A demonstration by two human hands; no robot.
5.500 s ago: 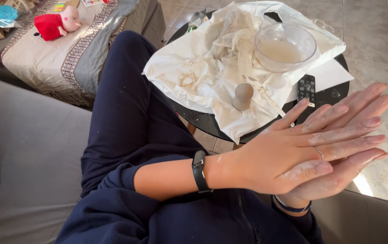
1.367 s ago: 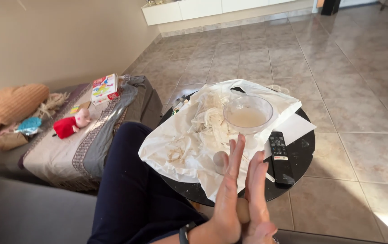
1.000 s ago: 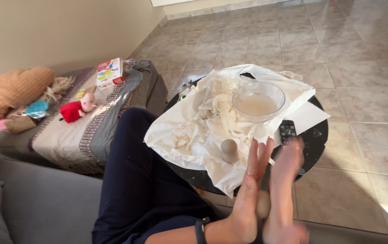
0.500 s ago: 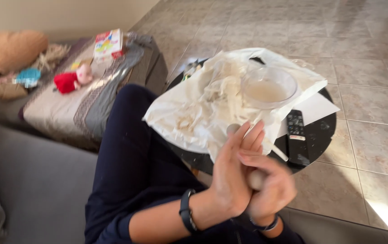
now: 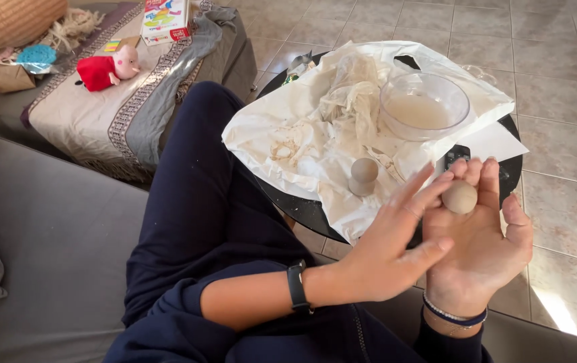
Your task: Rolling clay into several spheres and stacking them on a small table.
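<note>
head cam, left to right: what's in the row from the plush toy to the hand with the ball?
Red and pink plush toy → grey clay piece standing on the white sheet → left hand → clay ball lying on the open right hand.

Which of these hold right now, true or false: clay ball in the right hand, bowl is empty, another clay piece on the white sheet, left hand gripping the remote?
1. A clay ball rests on the fingers of the right hand. True.
2. The clear bowl is empty. False: it holds cloudy liquid.
3. A second clay piece stands on the white sheet. True.
4. The left hand grips the remote. False: it is open beside the ball; the remote lies on the round black table.
</note>
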